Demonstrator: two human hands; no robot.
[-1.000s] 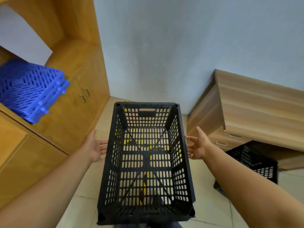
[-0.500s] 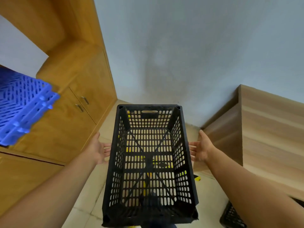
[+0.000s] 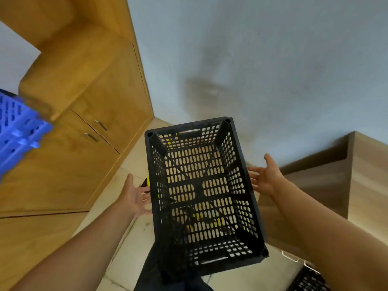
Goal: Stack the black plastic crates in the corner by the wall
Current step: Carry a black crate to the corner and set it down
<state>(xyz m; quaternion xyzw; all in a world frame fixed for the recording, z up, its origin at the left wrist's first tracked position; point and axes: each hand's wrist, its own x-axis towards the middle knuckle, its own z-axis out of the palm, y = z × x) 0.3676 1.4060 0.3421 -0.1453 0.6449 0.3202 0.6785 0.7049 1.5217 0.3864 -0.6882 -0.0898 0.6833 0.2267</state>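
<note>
At the far left edge a blue slatted crate [image 3: 14, 131] juts into view, blurred, resting on the ledge of a wooden cabinet [image 3: 88, 127] whose two doors carry small metal handles. The cabinet runs back to meet a pale grey wall [image 3: 262, 59] at a corner, with beige floor tiles [image 3: 130, 248] below. The left hand [image 3: 134, 196] is just beside the left long side of the black crate [image 3: 201, 196], palm turned toward it, fingers [image 3: 146, 195] straight and spread; whether they actually touch the plastic cannot be told. The black crate sits in the middle of the view, open side up and slightly rotated, its perforated walls and base letting yellow scraps and floor show through; it is in front of the person's dark trousers and short of the corner. The right hand [image 3: 266, 177] is just beside the crate's right long side, palm inward, fingers straight and apart, thumb up, gripping nothing. Right of it stands a light wooden surface [image 3: 367, 175] with drawer handles lower down, and at the bottom right corner part of a second black crate [image 3: 308, 280] shows on the floor.
</note>
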